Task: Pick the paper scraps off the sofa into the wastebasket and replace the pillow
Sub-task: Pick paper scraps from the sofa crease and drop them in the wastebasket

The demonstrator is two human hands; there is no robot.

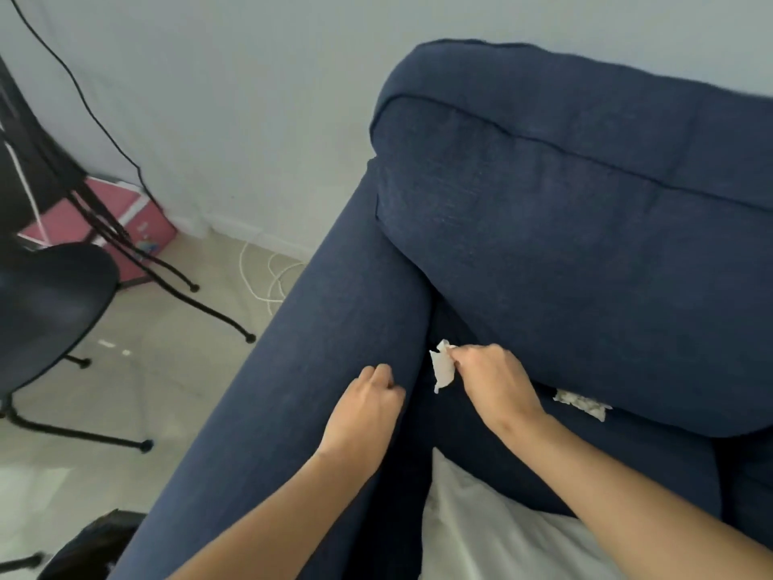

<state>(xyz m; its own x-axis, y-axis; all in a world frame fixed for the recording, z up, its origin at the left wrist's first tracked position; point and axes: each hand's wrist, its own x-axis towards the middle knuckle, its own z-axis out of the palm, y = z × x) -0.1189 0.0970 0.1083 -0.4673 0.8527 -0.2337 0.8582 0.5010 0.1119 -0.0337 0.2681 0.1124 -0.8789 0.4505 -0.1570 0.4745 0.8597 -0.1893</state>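
Note:
My right hand [493, 380] pinches a white paper scrap [442, 367] just above the gap between the armrest and the seat of the dark blue sofa [564, 253]. A second crumpled scrap [581, 403] lies on the seat, tucked under the edge of the back cushion, to the right of that hand. With fingers curled and nothing in it, my left hand [366, 406] rests on the sofa's armrest [318, 353]. A white pillow [493, 533] lies on the seat under my right forearm. A dark object [94, 542] at the bottom left could be the wastebasket; I cannot tell.
A black chair [46, 311] with thin metal legs stands on the pale floor to the left of the sofa. A pink box [125, 228] sits against the wall behind it. White cable [267, 274] coils on the floor beside the armrest. A black cord hangs along the wall.

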